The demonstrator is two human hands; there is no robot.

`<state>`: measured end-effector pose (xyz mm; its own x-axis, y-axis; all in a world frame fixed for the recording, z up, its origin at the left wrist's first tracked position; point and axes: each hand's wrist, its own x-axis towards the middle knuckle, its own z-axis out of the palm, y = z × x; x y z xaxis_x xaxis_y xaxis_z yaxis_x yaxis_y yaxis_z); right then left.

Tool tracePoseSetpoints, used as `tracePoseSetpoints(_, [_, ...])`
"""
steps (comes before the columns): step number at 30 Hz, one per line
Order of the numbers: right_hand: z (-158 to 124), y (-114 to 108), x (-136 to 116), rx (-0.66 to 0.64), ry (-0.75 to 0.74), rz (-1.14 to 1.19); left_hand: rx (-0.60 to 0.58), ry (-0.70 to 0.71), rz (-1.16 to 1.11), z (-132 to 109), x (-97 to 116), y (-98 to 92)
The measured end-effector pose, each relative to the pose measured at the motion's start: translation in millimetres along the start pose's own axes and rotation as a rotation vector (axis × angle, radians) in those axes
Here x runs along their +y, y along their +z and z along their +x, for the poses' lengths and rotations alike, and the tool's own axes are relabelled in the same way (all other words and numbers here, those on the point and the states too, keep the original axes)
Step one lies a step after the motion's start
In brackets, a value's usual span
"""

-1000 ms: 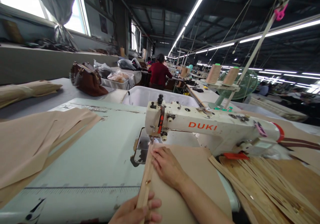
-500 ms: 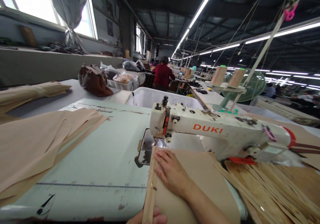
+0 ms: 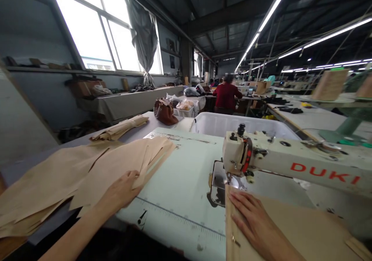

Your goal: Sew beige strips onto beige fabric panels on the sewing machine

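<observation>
My right hand (image 3: 254, 222) lies flat, fingers stretched out, on a tan fabric panel (image 3: 302, 230) just in front of the needle of the white DUKI sewing machine (image 3: 290, 164). A narrow strip with a small metal fitting (image 3: 231, 230) runs along the panel's left edge. My left hand (image 3: 123, 189) reaches out to the left and rests on the near edge of a stack of tan cut pieces (image 3: 87, 171). Its fingers are bent over the top piece; whether they grip it I cannot tell.
The pale green sewing table (image 3: 180, 175) has a printed ruler along its front. A white plastic tub (image 3: 229, 124) stands behind the machine. A brown handbag (image 3: 164, 111) and folded tan bundle (image 3: 122, 127) lie farther back. A person in red (image 3: 227, 94) sits ahead. Thread cones (image 3: 329, 84) stand at right.
The view has swung left. My left hand let go of the strip at the front edge and moved left onto the stack of tan pieces. My right hand stays flat on the panel.
</observation>
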<state>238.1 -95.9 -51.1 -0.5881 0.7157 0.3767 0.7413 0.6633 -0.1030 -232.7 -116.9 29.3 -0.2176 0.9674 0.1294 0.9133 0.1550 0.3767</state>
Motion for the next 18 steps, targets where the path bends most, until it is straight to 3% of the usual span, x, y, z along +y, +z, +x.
tracePoseSetpoints(5, [3.0,-7.7,-3.9,-0.026,0.026,0.026,0.031,-0.039,-0.025,11.9,-31.1,-5.4])
tracePoseSetpoints(8, [4.4,-10.8,-5.0,-0.043,0.036,0.053,0.109,-0.111,-0.142,15.5,-41.5,-24.5])
tracePoseSetpoints(11, [6.9,-14.8,-7.1,-0.059,0.054,0.091,0.239,-0.171,-0.278,18.2,-36.6,-51.8])
tracePoseSetpoints(13, [9.1,-19.0,-10.1,-0.073,0.072,0.115,0.267,-0.165,-0.359,14.1,-18.3,-59.7])
tracePoseSetpoints(15, [10.9,-25.6,-15.7,-0.089,0.096,0.133,0.196,-0.126,-0.432,1.8,10.9,-47.7])
tracePoseSetpoints(17, [11.5,-33.8,-23.6,-0.108,0.123,0.147,0.054,-0.059,-0.501,-20.1,44.3,-13.6])
tracePoseSetpoints(18, [11.4,-37.7,-27.7,-0.116,0.137,0.153,-0.094,0.027,-0.547,-34.0,60.2,9.4])
